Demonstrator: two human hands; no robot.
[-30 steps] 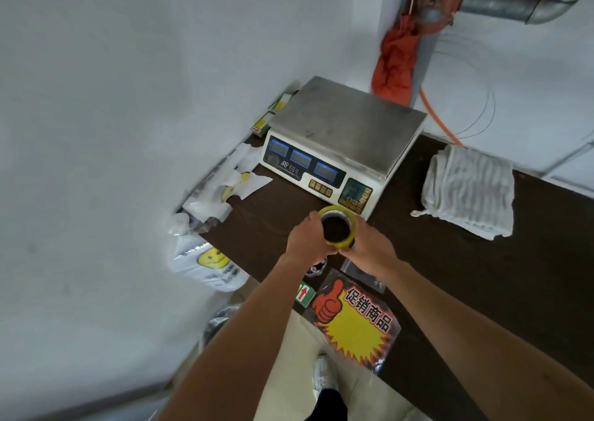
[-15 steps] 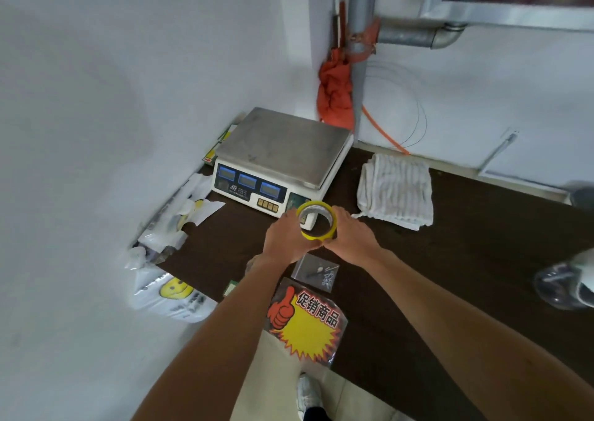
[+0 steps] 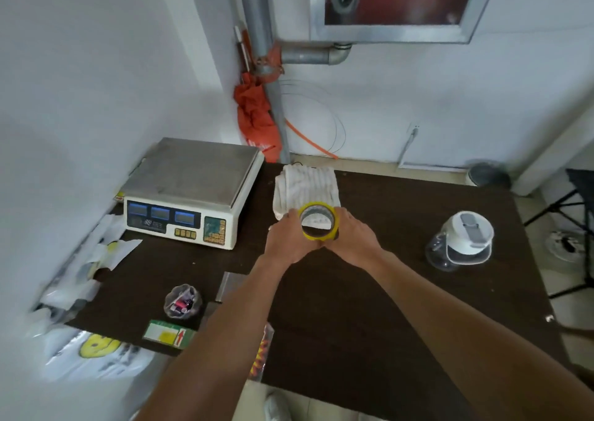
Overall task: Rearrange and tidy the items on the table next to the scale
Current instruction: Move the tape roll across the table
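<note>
Holding the yellow tape roll (image 3: 316,236) above the table, your left hand (image 3: 289,240) and right hand (image 3: 353,239) both curled around it, you probably next need a spot beside the scale (image 3: 193,176).

Your left forearm (image 3: 231,317) covers most of the starburst sale sign (image 3: 259,361) (only a sliver shows). The yellow tape roll (image 3: 319,235) hides the near edge of the towel (image 3: 305,186). The smiley-face plastic bags (image 3: 96,353) at far left are blurred; key labels on the scale (image 3: 193,176) are unreadable.
</note>
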